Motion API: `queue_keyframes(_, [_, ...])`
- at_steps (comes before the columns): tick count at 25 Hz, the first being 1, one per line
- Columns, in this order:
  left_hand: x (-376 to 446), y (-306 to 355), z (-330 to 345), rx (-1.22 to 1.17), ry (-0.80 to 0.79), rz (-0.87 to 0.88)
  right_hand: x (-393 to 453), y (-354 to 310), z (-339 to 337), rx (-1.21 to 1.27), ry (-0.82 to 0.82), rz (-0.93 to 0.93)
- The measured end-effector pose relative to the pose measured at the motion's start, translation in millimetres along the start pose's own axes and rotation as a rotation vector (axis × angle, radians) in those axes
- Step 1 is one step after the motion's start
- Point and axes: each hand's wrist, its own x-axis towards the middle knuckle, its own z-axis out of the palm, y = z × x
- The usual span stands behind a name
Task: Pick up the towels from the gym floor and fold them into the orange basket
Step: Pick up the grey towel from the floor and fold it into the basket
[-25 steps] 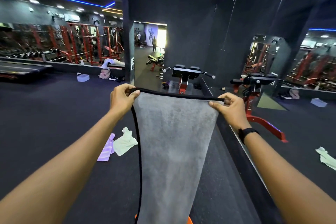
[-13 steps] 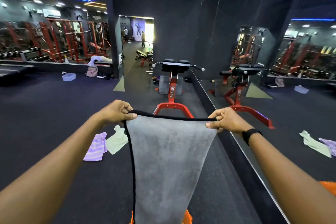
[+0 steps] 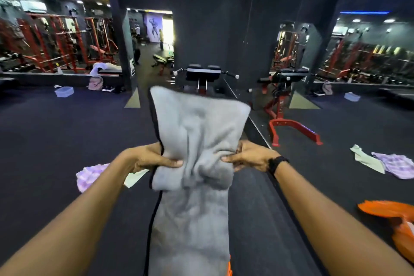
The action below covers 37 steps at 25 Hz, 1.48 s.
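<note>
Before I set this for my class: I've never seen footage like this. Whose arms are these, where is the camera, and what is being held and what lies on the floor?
There is no machine here. A person wears a camera on the head, so the one picture looks forward and down along their own arms in a gym. The left hand and right hand each pinch a side of a grey towel, whose upper part stands above the hands while the rest hangs down. On the dark floor lie a purple towel and a pale green towel, partly hidden by the left arm. The wall on the right is a mirror. A bit of the orange basket peeks out at the bottom edge.
</note>
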Motion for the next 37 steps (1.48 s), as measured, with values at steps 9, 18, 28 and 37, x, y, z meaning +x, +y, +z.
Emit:
queue_keyframes(9, [-1.8, -46.8, 2.3, -0.158, 0.097, -0.024, 4.6, 32.7, 6.0, 0.289, 0.04, -0.038])
queue_keyframes(18, [1.2, -69.9, 19.6, -0.215, 0.176, 0.155, -8.2, 66.3, -11.1, 0.004, 0.078, 0.047])
queue_keyframes(28, [2.8, -75.7, -11.0, -0.355, 0.279, 0.088, -2.6, 46.3, -6.3, 0.307, 0.283, -0.098])
queue_keyframes(37, [1.0, -48.2, -5.7, -0.467, 0.534, 0.274, -8.3, 20.1, -19.1, 0.338, 0.355, -0.191])
